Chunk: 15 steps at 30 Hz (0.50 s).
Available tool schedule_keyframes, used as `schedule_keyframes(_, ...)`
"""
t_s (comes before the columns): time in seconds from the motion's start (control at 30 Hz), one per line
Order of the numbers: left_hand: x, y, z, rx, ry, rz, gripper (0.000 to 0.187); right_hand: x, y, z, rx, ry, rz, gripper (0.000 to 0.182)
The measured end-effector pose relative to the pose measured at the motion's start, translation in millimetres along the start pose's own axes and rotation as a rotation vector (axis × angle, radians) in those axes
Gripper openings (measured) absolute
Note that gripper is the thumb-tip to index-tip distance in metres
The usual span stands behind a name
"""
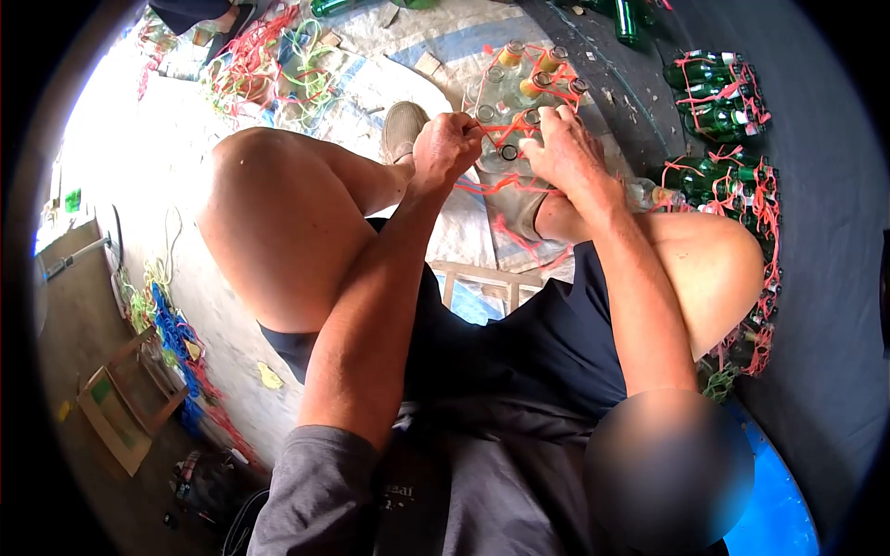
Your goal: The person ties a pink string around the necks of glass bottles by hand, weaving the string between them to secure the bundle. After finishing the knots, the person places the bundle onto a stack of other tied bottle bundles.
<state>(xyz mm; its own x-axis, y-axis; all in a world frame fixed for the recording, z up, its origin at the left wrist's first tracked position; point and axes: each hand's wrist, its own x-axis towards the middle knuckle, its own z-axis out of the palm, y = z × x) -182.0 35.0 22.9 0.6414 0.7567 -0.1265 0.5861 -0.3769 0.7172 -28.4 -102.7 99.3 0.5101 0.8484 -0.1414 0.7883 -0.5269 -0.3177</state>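
Observation:
A cluster of clear glass bottles stands upright between my feet, with red plastic string looped around the necks. My left hand is closed in a pinch on the string at the cluster's near left side. A stretch of string runs from it across the necks toward my right hand. That hand lies over the near right bottles, thumb and fingers apart, close to a dark-rimmed bottle mouth. Its fingertips partly cover the bottles there. More loose red string trails below the cluster.
Green bottles bundled with red string lie along the right side. A tangle of red and green string is at the upper left. Blue and red strands and a wooden frame are at the left. Another person's foot shows at the top left.

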Motion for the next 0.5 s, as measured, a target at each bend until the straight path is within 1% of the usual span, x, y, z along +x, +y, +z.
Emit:
schedule_keyframes(0.03,0.0,0.4,-0.6,0.014,0.002,0.027,0.023,-2.1,-1.5,-2.6,-0.016,-0.061,-0.005,0.043)
schedule_keyframes(0.13,1.8,0.9,-3.9,0.056,0.006,0.09,0.022,-6.5,6.9,3.8,-0.062,0.022,-0.063,0.027)
schedule_keyframes(0.23,4.2,5.4,-10.4,0.098,0.016,0.133,0.021,-9.7,7.1,5.4,-0.013,0.035,-0.037,0.024)
schedule_keyframes(0.3,1.9,11.3,-14.5,0.116,0.044,0.185,0.02,-8.6,10.5,10.8,0.008,0.037,-0.017,0.031)
schedule_keyframes(0.33,0.9,14.7,-17.5,0.157,0.024,0.186,0.021,-8.1,13.3,14.3,0.017,0.038,-0.005,0.036)
schedule_keyframes(0.4,3.3,18.8,-22.6,0.238,-0.011,0.195,0.022,-5.5,16.5,18.9,0.037,0.034,0.007,0.034)
schedule_keyframes(0.5,9.8,17.8,-24.9,0.287,-0.016,0.263,0.018,-10.1,18.2,20.0,0.073,0.052,0.029,0.034)
